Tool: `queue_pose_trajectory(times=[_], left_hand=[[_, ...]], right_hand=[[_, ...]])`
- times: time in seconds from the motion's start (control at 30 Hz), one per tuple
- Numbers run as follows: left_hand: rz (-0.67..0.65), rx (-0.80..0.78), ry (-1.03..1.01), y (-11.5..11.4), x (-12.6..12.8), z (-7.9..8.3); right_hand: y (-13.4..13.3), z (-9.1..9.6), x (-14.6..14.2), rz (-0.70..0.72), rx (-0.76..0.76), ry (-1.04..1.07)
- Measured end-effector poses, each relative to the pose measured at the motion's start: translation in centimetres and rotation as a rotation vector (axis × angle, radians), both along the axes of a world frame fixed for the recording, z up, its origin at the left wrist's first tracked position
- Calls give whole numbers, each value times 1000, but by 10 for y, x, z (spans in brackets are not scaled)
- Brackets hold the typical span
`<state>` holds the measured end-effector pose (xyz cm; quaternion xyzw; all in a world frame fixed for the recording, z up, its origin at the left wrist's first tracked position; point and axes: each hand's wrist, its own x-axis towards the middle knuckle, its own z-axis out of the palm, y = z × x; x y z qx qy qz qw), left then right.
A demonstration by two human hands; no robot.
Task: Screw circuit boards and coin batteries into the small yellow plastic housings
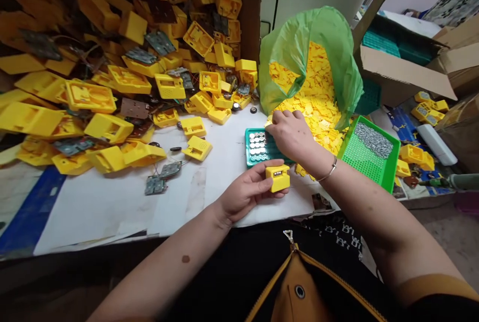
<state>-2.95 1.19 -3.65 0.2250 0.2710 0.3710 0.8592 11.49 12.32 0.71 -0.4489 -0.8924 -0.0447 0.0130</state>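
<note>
My left hand [249, 190] grips a small yellow plastic housing [279, 183] near the table's front edge. Metal parts, seemingly button cells, show in the slot on its upper face. Above it, my right hand [294, 132] reaches over a teal tray [247, 148] that holds rows of round silver button cells [256, 143]. Its fingers are bent down at the tray's right part, beside a heap of small yellow plastic pieces [318, 97]. The fingertips are hidden behind the hand, so what they pinch, if anything, does not show.
A green plastic bag [346, 63] surrounds the yellow pieces. To its right, a bright green basket [368, 172] holds many small metal parts, perhaps screws [374, 140]. Yellow housings [108, 127] with circuit boards and wires pile up at left. A cardboard box [407, 70] stands at back right.
</note>
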Motion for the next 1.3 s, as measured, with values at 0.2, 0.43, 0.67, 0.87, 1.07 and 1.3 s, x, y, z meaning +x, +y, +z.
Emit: queue_pose_trajectory(times=[0.2, 0.43, 0.67, 0.87, 1.07, 1.3], left_hand=[[-29, -31, 19, -1, -2, 3], [80, -54, -50, 0, 1, -1], [128, -44, 18, 0, 4, 0], [-8, 4, 10, -3, 2, 1], [-93, -10, 44, -3, 1, 1], [8, -66, 84, 1, 0, 3]], right_hand=[[-13, 1, 9, -58, 5, 212], [-84, 6, 34, -306, -621, 1081], [-104, -6, 33, -415, -776, 1278], [-79, -5, 46, -286, -190, 842], [-45, -13, 41, -56, 45, 150], [-80, 10, 78, -103, 34, 75]])
